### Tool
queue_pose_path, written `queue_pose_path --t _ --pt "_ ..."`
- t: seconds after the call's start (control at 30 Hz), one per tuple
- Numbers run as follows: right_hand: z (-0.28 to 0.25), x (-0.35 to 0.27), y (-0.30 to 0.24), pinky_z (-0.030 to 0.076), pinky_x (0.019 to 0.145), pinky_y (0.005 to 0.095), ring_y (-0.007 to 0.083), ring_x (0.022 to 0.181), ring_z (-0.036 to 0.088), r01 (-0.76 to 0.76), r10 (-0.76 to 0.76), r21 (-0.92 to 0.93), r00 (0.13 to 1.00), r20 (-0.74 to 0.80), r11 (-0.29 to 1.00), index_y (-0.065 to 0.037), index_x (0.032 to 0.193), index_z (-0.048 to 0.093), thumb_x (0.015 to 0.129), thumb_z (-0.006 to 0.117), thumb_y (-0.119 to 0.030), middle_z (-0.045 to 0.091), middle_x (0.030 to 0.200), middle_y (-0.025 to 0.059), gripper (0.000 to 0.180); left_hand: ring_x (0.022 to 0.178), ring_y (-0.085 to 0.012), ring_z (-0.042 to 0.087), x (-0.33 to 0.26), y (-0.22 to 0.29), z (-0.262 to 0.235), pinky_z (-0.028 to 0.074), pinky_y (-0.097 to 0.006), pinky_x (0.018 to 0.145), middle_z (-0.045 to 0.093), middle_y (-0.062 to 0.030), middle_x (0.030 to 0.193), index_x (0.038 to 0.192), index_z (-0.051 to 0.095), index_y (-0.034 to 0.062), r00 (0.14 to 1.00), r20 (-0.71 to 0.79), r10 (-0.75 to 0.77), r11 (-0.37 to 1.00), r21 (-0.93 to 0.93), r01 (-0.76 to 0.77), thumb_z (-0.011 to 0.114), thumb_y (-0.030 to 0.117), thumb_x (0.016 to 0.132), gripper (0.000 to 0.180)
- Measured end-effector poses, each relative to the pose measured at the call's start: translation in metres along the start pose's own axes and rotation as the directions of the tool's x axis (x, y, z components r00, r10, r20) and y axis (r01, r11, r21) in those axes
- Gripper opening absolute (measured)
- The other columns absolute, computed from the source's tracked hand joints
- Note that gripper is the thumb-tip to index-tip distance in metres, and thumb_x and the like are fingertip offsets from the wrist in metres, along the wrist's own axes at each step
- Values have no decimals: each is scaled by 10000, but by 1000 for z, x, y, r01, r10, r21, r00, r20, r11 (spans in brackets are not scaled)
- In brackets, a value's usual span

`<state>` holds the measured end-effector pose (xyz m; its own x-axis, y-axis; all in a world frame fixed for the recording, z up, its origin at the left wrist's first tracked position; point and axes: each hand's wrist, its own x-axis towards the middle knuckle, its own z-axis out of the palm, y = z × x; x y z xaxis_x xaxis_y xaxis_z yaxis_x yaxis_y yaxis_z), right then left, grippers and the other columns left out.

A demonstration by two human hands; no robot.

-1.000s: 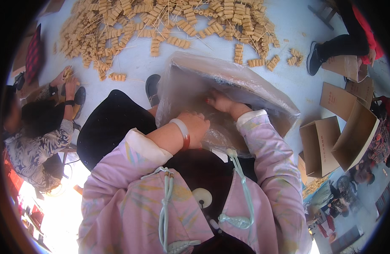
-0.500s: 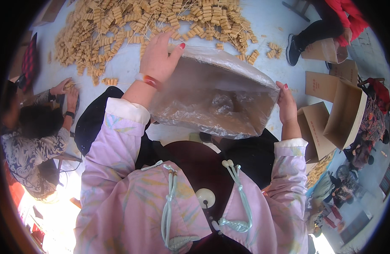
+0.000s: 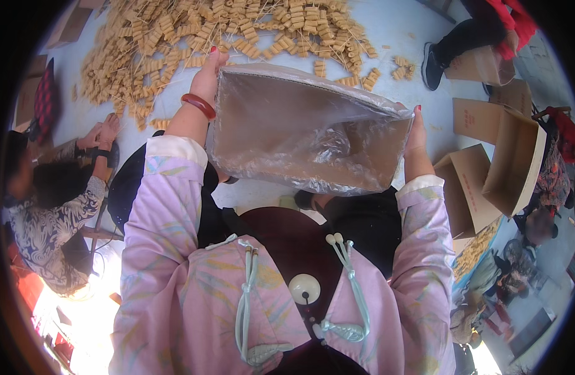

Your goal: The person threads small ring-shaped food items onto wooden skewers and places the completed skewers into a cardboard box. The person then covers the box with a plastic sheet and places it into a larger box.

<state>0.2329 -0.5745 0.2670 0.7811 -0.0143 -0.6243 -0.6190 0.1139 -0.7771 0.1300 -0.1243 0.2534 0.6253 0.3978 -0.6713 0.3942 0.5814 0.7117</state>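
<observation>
Between my hands is a cardboard box (image 3: 262, 119), its open top tilted toward me. A clear plastic liner (image 3: 337, 178) covers its inside and is folded out over the rim, crumpled in the middle. My left hand (image 3: 207, 76) grips the far left corner, thumb near the rim and the other fingers mostly hidden behind the box. On the right side, my right hand (image 3: 416, 139) closes round the lined edge, its fingers partly out of sight. Past the box lies a large heap of tan ridged food pieces on thin sticks (image 3: 237, 25).
A co-worker in a patterned top (image 3: 53, 231) sits at the left, hands near the heap. Open cardboard boxes (image 3: 468, 187) stand at the right. Beyond them is another person's leg in a dark shoe (image 3: 432, 69). A few loose sticks (image 3: 403, 67) lie right of the heap.
My left hand has moved left and down from the box's far edge to its far left corner. The liner now lies over that corner, and the box has shifted slightly.
</observation>
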Motion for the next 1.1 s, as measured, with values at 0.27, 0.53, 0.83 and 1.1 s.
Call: queue_pose_path --t 0.27,0.53,0.83,1.1 --pt "33 -76 8 489 864 439 314 984 638 727 -158 -683 685 711 74 -11 1077 636 910 592 -282 644 1073 194 322 787 -263 601 -81 8 26 483 -349 739 627 -96 837 917 637 23 521 643 561 157 535 -830 633 231 884 211" --pt "76 17 146 370 1077 419 379 1256 486 495 202 -828 867 455 -263 -98 1286 567 852 621 -319 531 1349 190 489 1366 -387 330 -70 -36 52 293 -486 1120 325 -201 1499 1453 348 91 908 410 -86 -261 870 -418 613 331 878 678" --pt "57 32 182 312 1116 429 369 1329 402 583 147 -794 812 565 -173 -93 1336 519 853 622 -318 481 1403 184 543 1333 -398 372 -39 -43 58 307 -454 1121 422 -211 1442 1378 450 37 941 324 -98 -227 913 -338 626 385 857 651" --pt "64 14 169 329 1101 430 365 1307 423 608 307 -765 784 539 -209 -116 1369 491 859 620 -326 501 1378 184 567 1198 -306 544 -51 -43 63 436 -423 996 611 -140 1247 1122 665 63 895 446 13 -399 823 -405 614 384 859 418"
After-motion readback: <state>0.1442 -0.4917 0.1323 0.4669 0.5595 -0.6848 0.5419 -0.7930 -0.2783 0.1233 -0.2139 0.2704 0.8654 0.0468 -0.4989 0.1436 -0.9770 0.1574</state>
